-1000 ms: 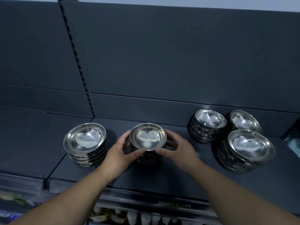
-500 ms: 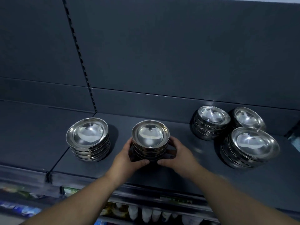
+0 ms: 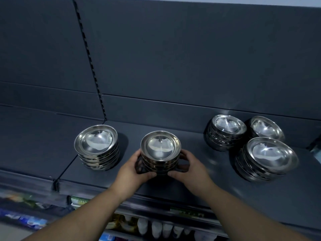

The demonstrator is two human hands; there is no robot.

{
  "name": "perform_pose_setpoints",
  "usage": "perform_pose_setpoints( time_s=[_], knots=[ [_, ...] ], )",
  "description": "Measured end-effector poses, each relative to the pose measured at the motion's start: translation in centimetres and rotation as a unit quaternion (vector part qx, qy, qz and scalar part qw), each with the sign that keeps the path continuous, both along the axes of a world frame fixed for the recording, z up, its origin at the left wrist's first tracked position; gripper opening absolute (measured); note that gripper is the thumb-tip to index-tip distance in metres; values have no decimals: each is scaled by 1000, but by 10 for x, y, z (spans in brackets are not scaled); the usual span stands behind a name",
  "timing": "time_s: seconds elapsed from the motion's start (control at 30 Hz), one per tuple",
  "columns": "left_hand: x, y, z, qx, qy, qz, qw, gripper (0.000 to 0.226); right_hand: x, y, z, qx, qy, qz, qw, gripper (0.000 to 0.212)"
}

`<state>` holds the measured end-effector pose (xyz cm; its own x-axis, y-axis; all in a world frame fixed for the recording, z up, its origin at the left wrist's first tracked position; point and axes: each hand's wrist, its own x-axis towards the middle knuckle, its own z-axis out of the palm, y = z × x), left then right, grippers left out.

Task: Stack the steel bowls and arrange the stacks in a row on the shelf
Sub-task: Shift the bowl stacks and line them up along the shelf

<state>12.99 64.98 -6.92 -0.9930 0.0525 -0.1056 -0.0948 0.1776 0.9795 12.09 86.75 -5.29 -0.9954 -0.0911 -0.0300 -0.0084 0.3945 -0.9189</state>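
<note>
A middle stack of steel bowls (image 3: 160,146) stands on the dark grey shelf (image 3: 199,185). My left hand (image 3: 132,173) grips its left side and my right hand (image 3: 188,169) grips its right side, thumbs at the front near its base. Another stack of bowls (image 3: 96,141) stands to the left, apart from my hands. At the right are three more stacks: a back-left stack (image 3: 226,126), a back-right stack (image 3: 265,128) and a front stack (image 3: 270,155), close together.
The shelf's back panel (image 3: 191,66) rises behind the stacks. A slotted upright (image 3: 88,56) and a seam divide the shelf from the left section (image 3: 31,136). Below the front edge (image 3: 139,200) a lower shelf holds packaged goods and white cups (image 3: 156,226).
Both hands slid lower along the middle stack, from its rim towards its base. The stack shifted slightly towards the front of the shelf. The other stacks stayed put.
</note>
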Motion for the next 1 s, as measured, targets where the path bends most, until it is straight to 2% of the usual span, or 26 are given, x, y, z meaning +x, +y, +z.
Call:
perform_pose_setpoints(
  time_s=[0.2, 0.33, 0.4, 0.5, 0.63, 1.0],
  knots=[
    [-3, -2, 4, -8, 6, -18, 1000, 96, -1, -1, -3, 4, 4, -5, 1000, 82],
    [-2, 1, 14, -24, 33, -15, 999, 112, -1, 2, 3, 27, 9, 5, 1000, 100],
    [-2, 2, 20, -36, 50, -11, 998, 112, -2, 3, 9, 25, 18, -1, 1000, 105],
    [-3, 3, 26, -62, 76, 1, 995, 103, -2, 2, 15, 32, 42, 0, 999, 90],
    [-4, 1, 25, -84, 77, 3, 994, 100, -2, 0, 14, 37, 50, -10, 998, 81],
    [-6, 1, 29, -118, 70, 1, 990, 95, -1, -3, 10, 39, 45, -32, 998, 82]
  ],
)
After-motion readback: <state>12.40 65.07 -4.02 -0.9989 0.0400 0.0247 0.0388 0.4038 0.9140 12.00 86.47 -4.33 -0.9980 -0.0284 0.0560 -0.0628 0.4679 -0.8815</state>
